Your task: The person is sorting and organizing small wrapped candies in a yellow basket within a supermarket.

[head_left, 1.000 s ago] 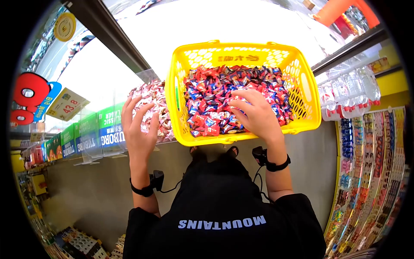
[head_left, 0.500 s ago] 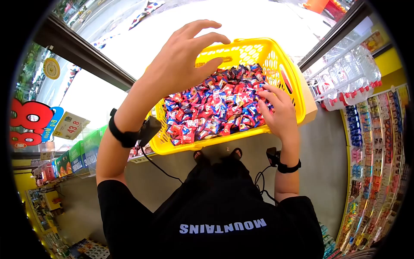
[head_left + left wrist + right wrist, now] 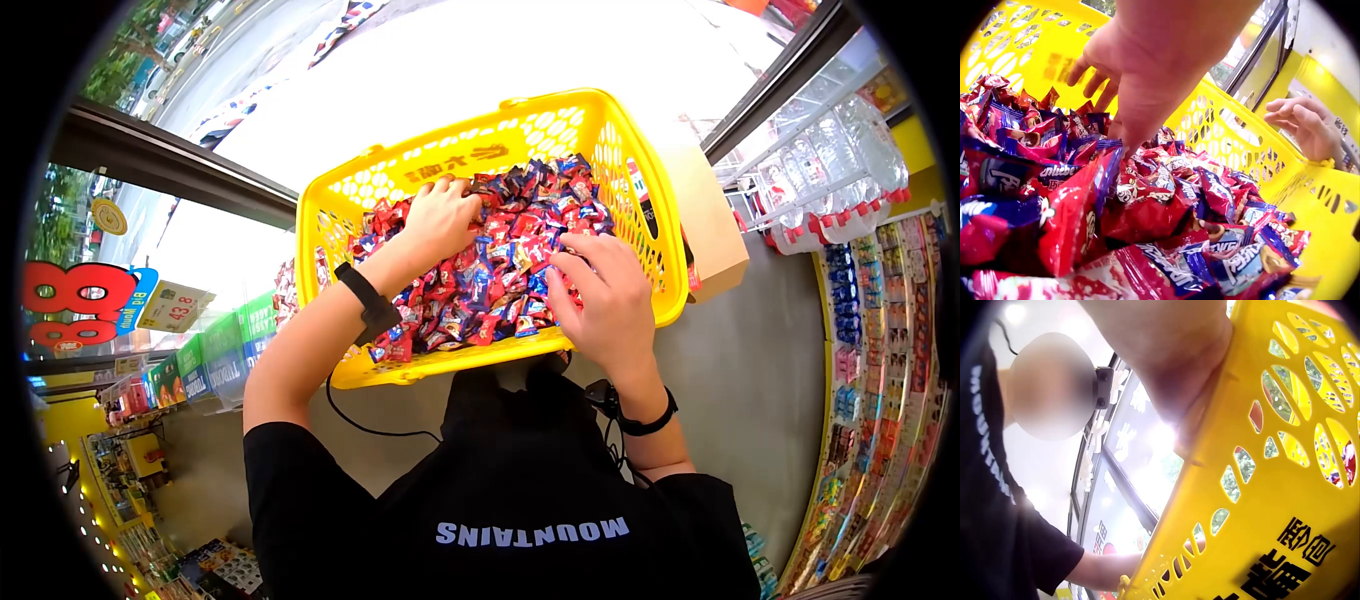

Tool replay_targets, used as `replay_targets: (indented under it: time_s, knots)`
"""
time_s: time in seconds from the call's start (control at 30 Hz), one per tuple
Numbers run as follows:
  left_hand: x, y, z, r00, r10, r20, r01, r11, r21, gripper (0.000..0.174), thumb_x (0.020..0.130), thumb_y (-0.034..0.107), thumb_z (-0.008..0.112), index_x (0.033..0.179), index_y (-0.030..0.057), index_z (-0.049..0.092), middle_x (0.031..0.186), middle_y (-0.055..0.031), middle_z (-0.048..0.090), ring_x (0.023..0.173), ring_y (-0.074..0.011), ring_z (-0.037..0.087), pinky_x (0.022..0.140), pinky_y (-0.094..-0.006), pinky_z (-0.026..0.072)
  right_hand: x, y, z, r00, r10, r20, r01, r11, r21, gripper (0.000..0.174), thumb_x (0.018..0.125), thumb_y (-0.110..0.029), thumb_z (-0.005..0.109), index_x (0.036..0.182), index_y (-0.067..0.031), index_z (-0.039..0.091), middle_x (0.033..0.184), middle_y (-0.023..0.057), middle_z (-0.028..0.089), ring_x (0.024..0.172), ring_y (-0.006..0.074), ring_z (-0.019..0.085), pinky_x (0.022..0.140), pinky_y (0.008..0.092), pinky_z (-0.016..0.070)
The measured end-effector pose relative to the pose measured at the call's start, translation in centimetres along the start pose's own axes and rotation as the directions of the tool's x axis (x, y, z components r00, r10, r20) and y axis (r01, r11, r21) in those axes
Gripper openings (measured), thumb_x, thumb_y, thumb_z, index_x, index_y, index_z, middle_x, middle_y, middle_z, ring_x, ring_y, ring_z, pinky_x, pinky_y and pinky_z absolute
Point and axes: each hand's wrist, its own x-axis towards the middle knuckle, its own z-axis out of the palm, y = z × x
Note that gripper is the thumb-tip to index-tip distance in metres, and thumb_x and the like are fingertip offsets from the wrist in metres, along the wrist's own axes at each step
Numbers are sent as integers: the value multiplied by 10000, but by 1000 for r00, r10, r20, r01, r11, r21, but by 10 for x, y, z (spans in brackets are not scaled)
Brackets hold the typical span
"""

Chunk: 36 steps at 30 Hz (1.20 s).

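A yellow plastic basket (image 3: pixel 460 143) with perforated walls holds a heap of small candies (image 3: pixel 500 275) in red and blue wrappers. My left hand (image 3: pixel 440 222) reaches over the basket's left side, its loosely bent fingers down at the heap. In the left wrist view, the fingers of that left hand (image 3: pixel 1138 94) point down among wrappers, the tips partly hidden behind them. My right hand (image 3: pixel 605 305) hangs over the front right corner with thumb and fingers apart, holding nothing visible. The right wrist view shows the right hand (image 3: pixel 1179 369) beside the basket's outer wall (image 3: pixel 1254 506).
Beside the basket's right wall is a cardboard box (image 3: pixel 718 250). Bottled water packs (image 3: pixel 825 185) stand farther right, above packed shelves (image 3: pixel 880 370). Beer cartons (image 3: pixel 222 360) line the left along the window. A cable (image 3: pixel 375 428) trails from my left wrist strap.
My left hand came from left of the basket, rose high over it, then lowered to the candies. My right hand moved from over the candies to the right side, staying loosely spread.
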Motion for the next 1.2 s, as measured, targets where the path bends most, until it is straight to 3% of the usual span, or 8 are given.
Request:
replay_targets:
  time_s: [0.17, 0.33, 0.5, 0.53, 0.67, 0.87, 1.03, 1.2]
  knots:
    - [-11, -7, 2, 980, -9, 199, -5, 997, 71, 826, 678, 488, 947, 1367, 141, 651, 1641, -144, 442, 1515, -396, 397, 1202, -565, 398, 1, 0, -3, 999, -28, 26, 28, 1000, 10, 150, 858, -110, 785, 973, -33, 727, 1110, 130, 714, 1046, 325, 686, 1008, 486, 536]
    - [-18, -5, 3, 953, -57, 297, 40, 997, 62, 1096, 614, 551, 973, 1513, 110, 527, 1682, -192, 367, 1560, -414, 341, 1234, -585, 362, 3, 0, -3, 999, -24, 30, 24, 1000, 6, 160, 851, -108, 791, 978, -32, 729, 1106, 125, 714, 1046, 314, 687, 1012, 489, 530]
    - [-21, -1, 0, 949, -61, 308, 53, 998, 34, 1144, 630, 503, 971, 1598, 204, 439, 1689, -204, 342, 1563, -429, 335, 1213, -605, 384, 3, -2, -3, 999, -8, 31, 8, 1000, 1, 160, 846, -100, 794, 977, -32, 732, 1115, 120, 717, 1036, 307, 687, 1023, 502, 523]
    - [-20, 2, -2, 946, -54, 319, 48, 999, 26, 1176, 630, 478, 972, 1634, 291, 387, 1697, -203, 326, 1566, -434, 329, 1208, -615, 387, 4, -2, -3, 999, -8, 32, 8, 1000, -2, 157, 845, -100, 794, 973, -33, 730, 1111, 120, 717, 1032, 306, 688, 1025, 503, 523]
    - [-20, 7, 3, 947, 111, 302, -104, 994, -37, 1204, 642, 452, 981, 1660, 396, 341, 1739, -176, 260, 1581, -446, 293, 1216, -632, 369, 3, -2, -3, 999, 12, 42, -12, 1000, -6, 142, 849, -91, 796, 965, -44, 729, 1111, 117, 724, 1029, 309, 700, 1035, 508, 528]
    - [-37, 22, -22, 888, 287, 359, -209, 948, -239, 1124, 628, 404, 964, 1626, 301, 456, 1738, -190, 260, 1590, -469, 250, 1243, -634, 335, 3, -1, -3, 999, 24, 48, -24, 1000, -7, 142, 841, -84, 798, 961, -49, 730, 1106, 112, 729, 1011, 308, 708, 1028, 510, 536]
    - [-61, 26, -53, 897, 201, 395, -170, 979, -113, 949, 756, 783, 767, 1534, 267, 600, 1772, -163, 236, 1641, -455, 141, 1263, -711, 183, 4, -1, -3, 998, 21, 52, -20, 1000, -9, 144, 838, -81, 799, 960, -48, 731, 1088, 109, 731, 1000, 305, 711, 1025, 511, 538]
    - [-78, 20, -51, 881, 153, 447, -110, 987, -121, 915, 807, 841, 677, 1530, 286, 608, 1770, -169, 245, 1641, -453, 146, 1285, -677, 161, 3, 0, -1, 999, 14, 46, -14, 1000, -10, 142, 837, -77, 798, 957, -48, 728, 1077, 106, 733, 990, 299, 715, 1024, 507, 537]
